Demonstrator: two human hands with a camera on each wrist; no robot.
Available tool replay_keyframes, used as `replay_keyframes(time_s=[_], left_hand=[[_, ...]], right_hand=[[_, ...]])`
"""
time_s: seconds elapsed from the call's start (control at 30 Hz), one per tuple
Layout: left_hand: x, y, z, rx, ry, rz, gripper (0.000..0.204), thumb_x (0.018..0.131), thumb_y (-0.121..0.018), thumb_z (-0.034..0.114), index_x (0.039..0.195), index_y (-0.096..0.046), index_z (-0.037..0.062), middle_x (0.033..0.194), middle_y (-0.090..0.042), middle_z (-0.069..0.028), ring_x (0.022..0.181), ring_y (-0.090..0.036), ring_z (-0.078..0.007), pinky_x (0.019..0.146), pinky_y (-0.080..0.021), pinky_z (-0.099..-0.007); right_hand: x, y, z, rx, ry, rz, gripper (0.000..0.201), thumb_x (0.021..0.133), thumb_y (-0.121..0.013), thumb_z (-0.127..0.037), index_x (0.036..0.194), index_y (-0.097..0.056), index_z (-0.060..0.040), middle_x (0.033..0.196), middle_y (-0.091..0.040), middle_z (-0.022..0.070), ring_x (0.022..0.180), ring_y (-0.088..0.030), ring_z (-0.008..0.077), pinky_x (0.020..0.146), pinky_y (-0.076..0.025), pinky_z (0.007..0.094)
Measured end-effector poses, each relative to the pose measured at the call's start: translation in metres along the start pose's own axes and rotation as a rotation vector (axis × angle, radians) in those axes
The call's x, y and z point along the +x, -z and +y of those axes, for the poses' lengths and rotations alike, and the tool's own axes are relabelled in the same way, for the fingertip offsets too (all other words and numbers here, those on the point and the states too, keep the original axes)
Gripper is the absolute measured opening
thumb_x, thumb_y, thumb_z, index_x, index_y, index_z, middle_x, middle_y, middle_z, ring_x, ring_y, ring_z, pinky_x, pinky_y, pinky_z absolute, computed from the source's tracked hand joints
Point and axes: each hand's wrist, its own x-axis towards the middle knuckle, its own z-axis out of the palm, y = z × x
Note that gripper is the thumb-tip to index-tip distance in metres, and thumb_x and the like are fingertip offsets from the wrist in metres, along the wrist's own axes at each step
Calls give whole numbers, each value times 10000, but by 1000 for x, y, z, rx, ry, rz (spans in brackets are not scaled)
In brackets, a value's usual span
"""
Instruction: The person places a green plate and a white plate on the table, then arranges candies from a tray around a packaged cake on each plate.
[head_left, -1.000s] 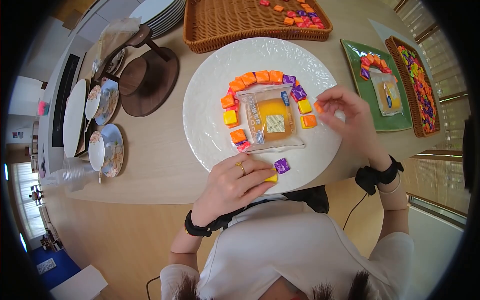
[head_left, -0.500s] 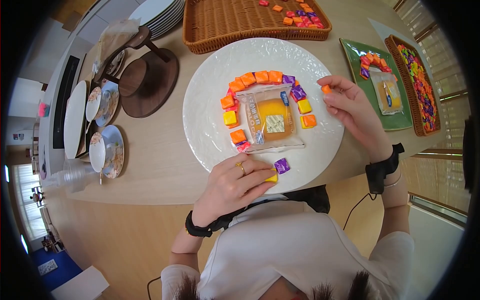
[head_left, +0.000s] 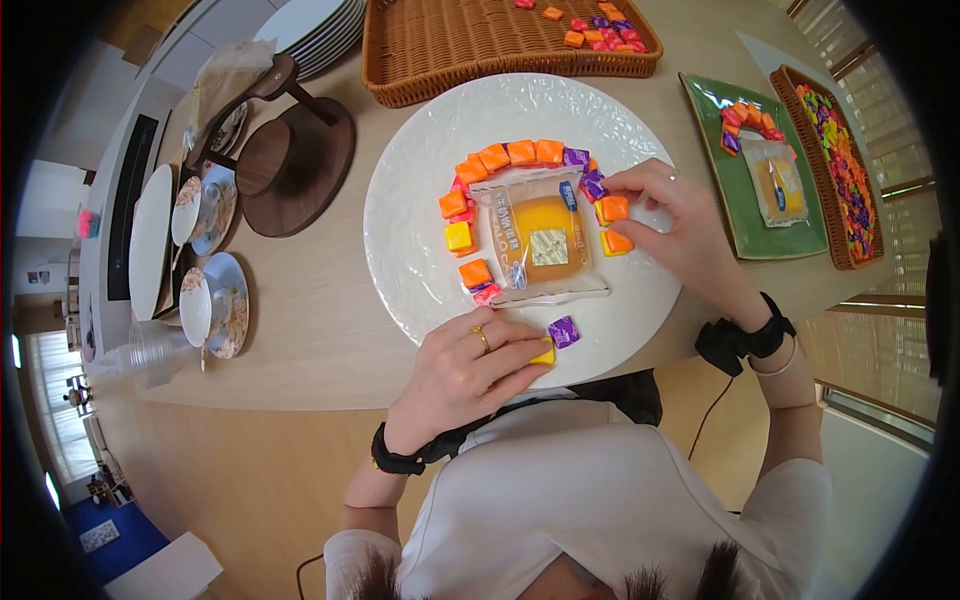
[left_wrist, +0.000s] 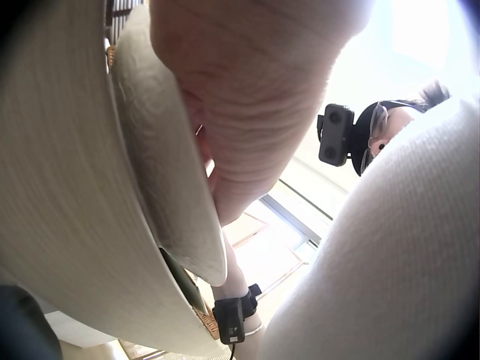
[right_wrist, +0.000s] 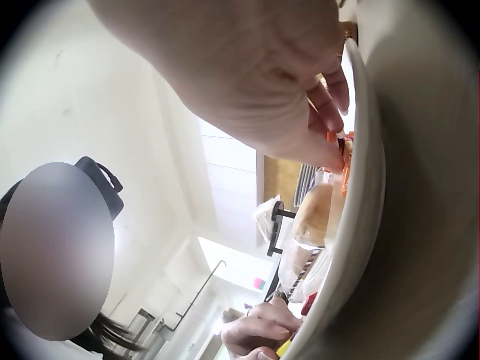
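A round white plate carries a wrapped cake ringed by a broken arch of square wrapped candies in orange, yellow, purple and pink. At the arch's right side my right hand pinches an orange candy between thumb and fingers, right over a yellow candy. My left hand rests at the plate's front rim, its fingertips on a yellow candy. Beside them lies a purple candy. In the right wrist view the thumb and fingers come down close to the candies, near the cake's clear wrapper.
Behind the plate stands a wicker tray with some candies. To the right are a green plate with another wrapped cake and candy arch, and a basket of candies. A dark wooden stand, cups with saucers and stacked plates occupy the left.
My right hand has lifted away from the plate's right edge, turned the orange candy, then moved left and brought it over the yellow candy in the arch. The left hand has stayed still.
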Motion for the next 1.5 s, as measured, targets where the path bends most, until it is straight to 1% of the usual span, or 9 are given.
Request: replay_keyframes(time_s=[0.33,0.43,0.53,0.6,0.73,0.8,0.93,1.27,1.5], left_hand=[[0,3,1,-46,57,-45,299,741,-853,131,1004,-728,65,989,-733,-59,857,-670,-238,765,-544,-340],[-3,5,3,-96,151,-37,313,750,-866,141,998,-693,63,987,-734,-59,839,-664,-236,735,-544,-328],[0,13,13,-259,303,-30,316,775,-844,126,1018,-658,44,926,-691,-80,808,-663,-254,727,-561,-338],[1,13,14,-287,274,-20,324,786,-840,116,1031,-643,40,938,-694,-89,820,-671,-249,723,-567,-328],[6,9,17,-435,178,68,325,820,-810,52,1069,-605,14,1020,-705,-121,891,-695,-215,770,-594,-305],[9,4,18,-533,216,119,314,829,-792,20,1076,-599,0,1058,-700,-126,917,-698,-205,814,-597,-307],[9,4,22,-703,343,191,302,862,-739,-39,1128,-597,-32,1141,-681,-140,1011,-700,-203,917,-591,-319],[18,0,25,-613,356,195,369,881,-691,-71,1240,-620,-28,1202,-672,-147,1058,-698,-201,913,-593,-315],[15,7,21,-415,240,158,392,848,-677,-77,1235,-636,-26,1235,-673,-172,1026,-705,-252,894,-580,-330]], right_hand=[[-3,0,-4,-16,-22,25,318,803,-747,-18,1106,-657,8,1056,-654,117,950,-642,249,838,-518,327],[-7,7,-22,-62,8,153,330,810,-763,-45,1120,-658,-8,1061,-655,116,971,-647,251,849,-522,338],[-20,11,-36,-74,82,91,366,810,-780,-77,1150,-652,-33,1069,-653,112,970,-646,264,846,-526,359],[-31,8,-45,63,210,-162,374,820,-779,-91,1162,-637,-46,1078,-648,113,955,-638,285,825,-527,368],[-35,-11,-70,168,198,-301,417,762,-838,-70,1136,-653,-44,1123,-659,112,992,-660,281,845,-539,374],[-36,-21,-66,323,210,-230,338,827,-763,-64,1137,-628,-44,1054,-627,119,918,-636,304,793,-529,374],[-41,-25,-65,214,252,-158,372,813,-763,-48,1160,-630,-40,1039,-605,111,885,-642,283,751,-535,353],[-47,-31,-64,-27,315,-45,376,795,-765,-37,1145,-628,-30,1077,-598,97,897,-648,263,748,-552,341],[-38,-10,-46,8,100,16,322,783,-752,4,1084,-644,-32,1053,-626,115,948,-638,291,821,-532,367]])
